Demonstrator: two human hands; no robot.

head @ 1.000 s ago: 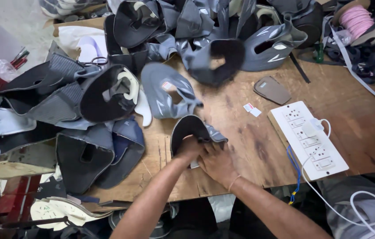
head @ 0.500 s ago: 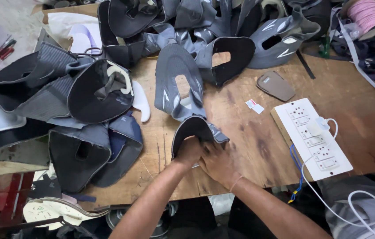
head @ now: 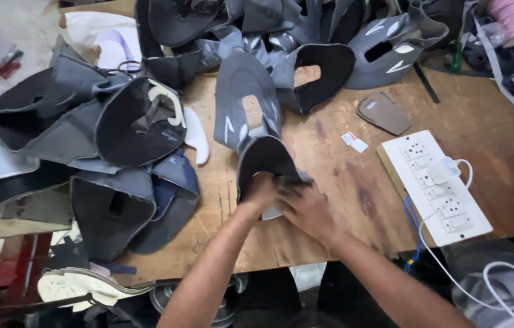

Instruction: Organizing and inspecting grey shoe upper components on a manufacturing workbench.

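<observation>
Dark shoe upper (head: 266,163) laid flat on the wooden worktop (head: 330,231), near the front edge and about midway along it, lining side up, its rounded end pointing toward the far edge. Pressed down at its near end by both hands, presumably to keep the curved piece from springing up while being worked.

Left hand (head: 261,189) curled over the near rim of the shoe upper, fingers closed on the material. Right hand (head: 307,208) just beside it, touching it, palm down, fingers folded over the same rim and over a pale scrap underneath; exact grip blurred, probably a pinch.

Just beyond, a grey shoe upper (head: 240,100) with a cut-out opening, touching the dark one at its tip, kept close within reach. Toward the left edge, a stack of grey and navy uppers (head: 111,164), overlapping and spilling over the front-left corner. Along the far edge, a second heap of grey uppers (head: 330,54), loosely piled.

To the right, well apart from the hands: a small grey insole piece (head: 383,113), two small white tags (head: 354,141), and a white power strip (head: 436,182) lying slantwise near the front-right corner, one white plug inserted, its cable (head: 487,276) trailing off the front edge.
</observation>
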